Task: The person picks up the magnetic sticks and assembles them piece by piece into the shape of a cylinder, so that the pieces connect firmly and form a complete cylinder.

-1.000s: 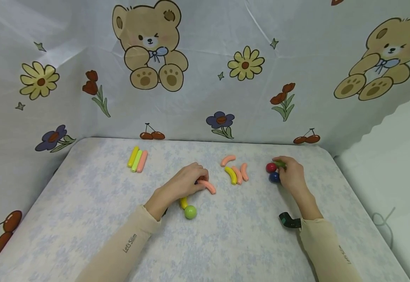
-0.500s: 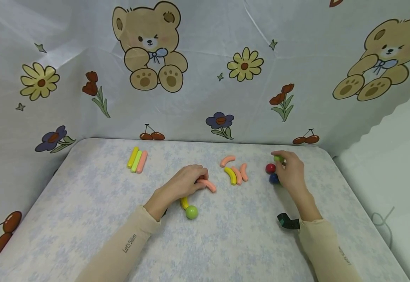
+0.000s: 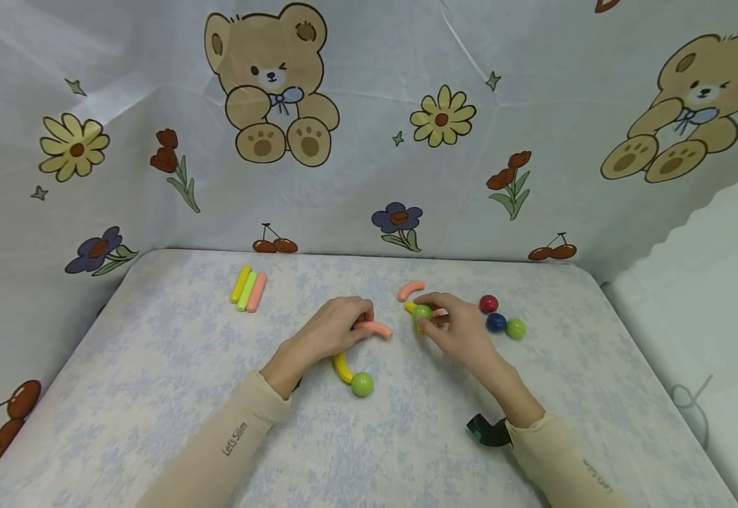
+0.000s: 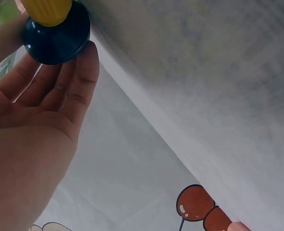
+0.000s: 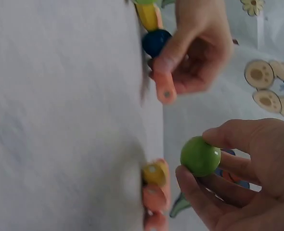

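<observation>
My left hand grips a pink curved magnetic stick, whose free end points right. In the right wrist view, a blue ball sits beside that hand's thumb, with a yellow curved stick touching it. The head view shows this yellow stick reaching toward me, with a green ball at its end. Between thumb and fingertips, my right hand pinches another green ball. It hovers over a loose yellow curved stick and pink curved sticks, partly hidden in the head view.
A single pink curved stick lies behind the right hand. To the right are a red ball, a blue ball and a striped light-green ball. Straight yellow, green and pink sticks lie at the back left.
My right hand has carried a green ball left from the ball group to the curved sticks. The left hand stays nearly still, while its yellow stick and green ball have swung slightly right.
</observation>
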The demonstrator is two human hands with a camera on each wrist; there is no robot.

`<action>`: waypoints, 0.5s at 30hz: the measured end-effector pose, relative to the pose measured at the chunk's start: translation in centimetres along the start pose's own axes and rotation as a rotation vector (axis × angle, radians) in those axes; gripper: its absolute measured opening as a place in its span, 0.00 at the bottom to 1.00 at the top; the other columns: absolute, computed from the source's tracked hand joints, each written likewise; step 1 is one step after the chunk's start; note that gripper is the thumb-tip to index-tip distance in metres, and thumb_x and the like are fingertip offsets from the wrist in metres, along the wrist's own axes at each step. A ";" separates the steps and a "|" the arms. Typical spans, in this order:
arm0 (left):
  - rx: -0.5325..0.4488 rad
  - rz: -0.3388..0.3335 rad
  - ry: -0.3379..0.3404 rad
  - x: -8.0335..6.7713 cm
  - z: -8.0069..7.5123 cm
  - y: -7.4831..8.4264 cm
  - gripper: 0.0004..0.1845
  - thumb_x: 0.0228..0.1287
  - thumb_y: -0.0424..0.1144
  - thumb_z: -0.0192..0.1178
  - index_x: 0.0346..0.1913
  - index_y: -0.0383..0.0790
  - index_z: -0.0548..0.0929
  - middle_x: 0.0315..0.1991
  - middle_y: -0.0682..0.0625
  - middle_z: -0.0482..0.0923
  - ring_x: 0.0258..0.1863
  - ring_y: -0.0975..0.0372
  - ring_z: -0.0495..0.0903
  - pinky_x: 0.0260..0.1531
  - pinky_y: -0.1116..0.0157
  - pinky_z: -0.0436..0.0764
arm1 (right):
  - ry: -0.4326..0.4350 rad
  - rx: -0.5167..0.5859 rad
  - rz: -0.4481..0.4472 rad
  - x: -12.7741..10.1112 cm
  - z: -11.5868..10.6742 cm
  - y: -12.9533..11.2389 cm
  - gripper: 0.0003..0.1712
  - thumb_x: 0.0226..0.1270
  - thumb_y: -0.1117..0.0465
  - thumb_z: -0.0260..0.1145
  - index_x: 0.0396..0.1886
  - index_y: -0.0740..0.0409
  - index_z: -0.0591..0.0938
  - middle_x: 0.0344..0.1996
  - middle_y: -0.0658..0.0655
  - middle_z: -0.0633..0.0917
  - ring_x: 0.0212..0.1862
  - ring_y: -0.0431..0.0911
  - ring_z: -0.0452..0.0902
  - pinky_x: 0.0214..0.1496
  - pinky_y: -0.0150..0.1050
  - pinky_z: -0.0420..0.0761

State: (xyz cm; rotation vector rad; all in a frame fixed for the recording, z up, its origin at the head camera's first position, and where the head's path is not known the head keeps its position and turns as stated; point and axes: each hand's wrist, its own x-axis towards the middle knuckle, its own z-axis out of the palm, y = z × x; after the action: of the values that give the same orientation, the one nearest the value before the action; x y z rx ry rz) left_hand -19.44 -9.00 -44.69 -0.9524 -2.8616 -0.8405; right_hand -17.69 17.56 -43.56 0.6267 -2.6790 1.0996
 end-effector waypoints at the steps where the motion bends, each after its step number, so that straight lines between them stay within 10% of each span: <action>1: 0.001 0.001 0.000 0.0 0.0 0.0 0.10 0.69 0.41 0.72 0.34 0.46 0.80 0.27 0.55 0.76 0.27 0.64 0.72 0.30 0.68 0.72 | -0.016 0.008 -0.010 -0.1 0.5 -0.2 0.17 0.67 0.68 0.74 0.55 0.62 0.87 0.47 0.58 0.90 0.45 0.52 0.87 0.46 0.48 0.89; 15: -0.006 0.026 0.010 0.0 0.0 -0.3 0.11 0.67 0.46 0.72 0.34 0.46 0.82 0.29 0.54 0.78 0.27 0.64 0.72 0.31 0.67 0.73 | -0.162 0.088 -0.026 -0.9 3.0 -2.0 0.14 0.65 0.69 0.76 0.50 0.61 0.88 0.42 0.54 0.90 0.45 0.48 0.88 0.46 0.42 0.89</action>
State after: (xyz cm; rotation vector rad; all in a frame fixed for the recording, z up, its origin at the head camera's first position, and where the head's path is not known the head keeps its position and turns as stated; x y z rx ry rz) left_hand -19.65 -9.18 -44.82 -0.9817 -2.8334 -0.8499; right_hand -16.00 14.47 -44.76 0.7962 -2.7603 1.2142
